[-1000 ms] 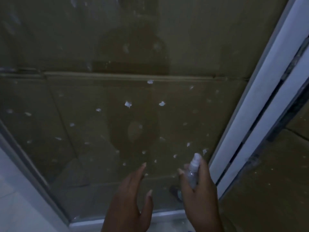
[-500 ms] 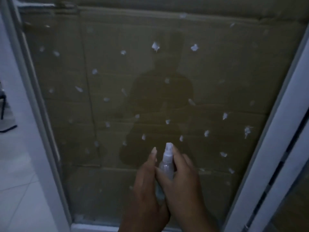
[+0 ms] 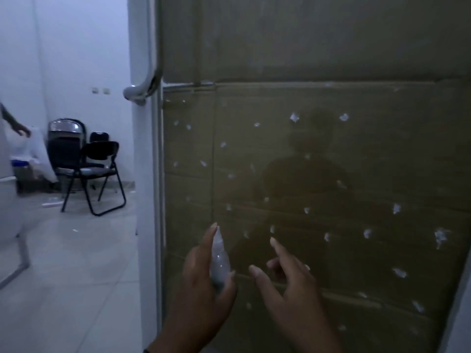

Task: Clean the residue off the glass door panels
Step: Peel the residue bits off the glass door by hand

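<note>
Item one, as I see it through the head camera: my left hand (image 3: pixel 204 284), low and left of centre, fingers curled round a small clear spray bottle (image 3: pixel 219 258); forefinger laid up along the bottle to its nozzle, thumb on the bottle's right side; the nozzle points up toward the glass.

Item two: my right hand (image 3: pixel 293 286), just right of the bottle and apart from it; fingers spread and loosely extended, holding nothing; forefinger tip raised toward the glass, whether touching I cannot tell.

Item three: glass panel (image 3: pixel 331 174), filling the centre and right of the view; brown cardboard (image 3: pixel 305 34) behind it; a dim reflection of a person in the middle; white residue flecks (image 3: pixel 294 117) scattered over the lower two thirds, the larger ones near the right edge, some close by both hands.

Item four: white door frame (image 3: pixel 142 174) along the panel's left edge; a curved metal handle (image 3: pixel 147 85) fixed to it at upper left.

Item five, beyond the frame at left: pale tiled floor (image 3: pixel 76 263); black folding chairs (image 3: pixel 94 169) against the white wall; two small wall sockets (image 3: pixel 100 91) above them; another person's arm (image 3: pixel 15 124) at the far left edge by something white, too blurred to name.
</note>
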The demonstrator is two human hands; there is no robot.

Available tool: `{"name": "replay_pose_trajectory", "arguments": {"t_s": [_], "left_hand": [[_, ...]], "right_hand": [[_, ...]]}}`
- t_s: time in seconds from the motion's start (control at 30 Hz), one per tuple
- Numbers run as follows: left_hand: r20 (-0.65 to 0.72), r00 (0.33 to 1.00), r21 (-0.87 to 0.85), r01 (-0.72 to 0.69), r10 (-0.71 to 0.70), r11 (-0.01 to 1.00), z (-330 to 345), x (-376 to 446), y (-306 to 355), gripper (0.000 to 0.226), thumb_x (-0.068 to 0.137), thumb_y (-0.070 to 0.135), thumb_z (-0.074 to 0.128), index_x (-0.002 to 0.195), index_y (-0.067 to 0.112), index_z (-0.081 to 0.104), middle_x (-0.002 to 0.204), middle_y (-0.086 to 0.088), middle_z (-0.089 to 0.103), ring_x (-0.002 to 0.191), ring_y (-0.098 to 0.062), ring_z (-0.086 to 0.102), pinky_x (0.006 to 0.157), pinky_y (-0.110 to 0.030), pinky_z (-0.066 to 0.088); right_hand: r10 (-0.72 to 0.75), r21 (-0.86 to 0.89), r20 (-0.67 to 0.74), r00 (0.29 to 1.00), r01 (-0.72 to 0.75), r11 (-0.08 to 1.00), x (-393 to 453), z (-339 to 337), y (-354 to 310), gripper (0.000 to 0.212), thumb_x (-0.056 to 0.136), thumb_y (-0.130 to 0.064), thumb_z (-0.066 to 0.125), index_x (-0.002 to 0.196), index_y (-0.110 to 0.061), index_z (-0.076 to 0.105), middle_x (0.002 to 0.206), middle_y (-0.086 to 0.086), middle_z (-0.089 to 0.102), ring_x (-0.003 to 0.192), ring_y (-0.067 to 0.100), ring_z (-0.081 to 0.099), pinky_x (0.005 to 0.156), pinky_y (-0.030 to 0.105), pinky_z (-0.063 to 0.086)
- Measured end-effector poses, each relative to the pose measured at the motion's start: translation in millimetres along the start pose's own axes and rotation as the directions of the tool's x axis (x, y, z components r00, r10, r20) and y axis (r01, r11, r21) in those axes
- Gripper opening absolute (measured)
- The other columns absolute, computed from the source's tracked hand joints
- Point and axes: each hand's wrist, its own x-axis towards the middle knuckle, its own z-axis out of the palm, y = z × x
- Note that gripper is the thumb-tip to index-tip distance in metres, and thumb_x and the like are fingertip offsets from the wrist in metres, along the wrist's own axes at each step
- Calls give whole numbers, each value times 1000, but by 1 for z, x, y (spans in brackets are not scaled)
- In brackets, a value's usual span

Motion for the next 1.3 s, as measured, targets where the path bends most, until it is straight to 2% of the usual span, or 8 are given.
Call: {"name": "replay_pose_trajectory", "arguments": {"t_s": [0.2,0.33,0.57,0.83,0.97,1.07,1.23,1.3], "left_hand": [[-109,994,130,-13,28,991,-27,27,-12,101,77,24,75,125,72,0,119,13,43,89,-1,50,53,-6,43],[-161,984,60,-63,72,996,-33,42,-19,89,81,9,68,125,65,13,94,3,61,68,-12,62,52,-12,49],[-262,962,71,-64,80,995,-33,78,-35,62,85,9,65,130,38,32,73,-4,63,57,-19,61,48,-29,53],[-417,907,152,-4,67,988,-13,120,-56,70,78,-3,67,120,43,34,63,4,54,54,-18,57,45,-12,47],[-439,898,218,78,26,973,-6,146,-61,63,78,2,69,118,40,37,67,5,56,53,-12,57,41,-20,45],[-453,891,271,92,43,958,-8,159,-60,63,73,-1,69,114,36,38,64,2,57,50,-13,54,43,-27,45],[-472,879,257,61,70,965,-7,162,-57,61,74,-3,67,114,33,39,64,0,56,49,-12,53,41,-27,43],[-441,893,222,15,87,975,-8,158,-58,66,77,-2,67,117,40,35,64,-4,57,48,-18,56,40,-36,48]], "right_hand": [[-31,-14,-38,999,30,999,8,5,-5,56,81,-37,68,133,-30,49,92,-15,56,91,3,53,76,-1,29],[-60,-17,-47,997,60,998,21,12,-12,55,83,-38,65,135,-30,47,90,-16,54,89,2,53,81,16,39],[-156,-17,-42,987,155,988,53,24,-16,52,86,-42,57,136,-33,44,91,-15,54,90,3,53,86,30,47],[-270,-105,30,962,272,957,103,23,-8,48,91,-42,50,137,-31,42,97,-16,55,93,0,52,93,30,41],[-345,-220,30,938,343,913,129,21,6,39,75,-23,77,112,-17,68,81,-3,69,72,15,68,67,37,57],[-359,-237,-38,932,341,910,139,15,12,30,69,-19,78,98,-12,74,71,-2,70,58,12,67,53,32,56],[-339,-239,-100,935,308,921,145,-2,19,27,69,-23,70,93,-11,75,72,0,71,60,13,68,52,26,54],[-330,-228,-155,931,292,929,140,-2,18,29,69,-22,66,94,-10,74,76,3,72,68,14,67,63,26,50]]}}
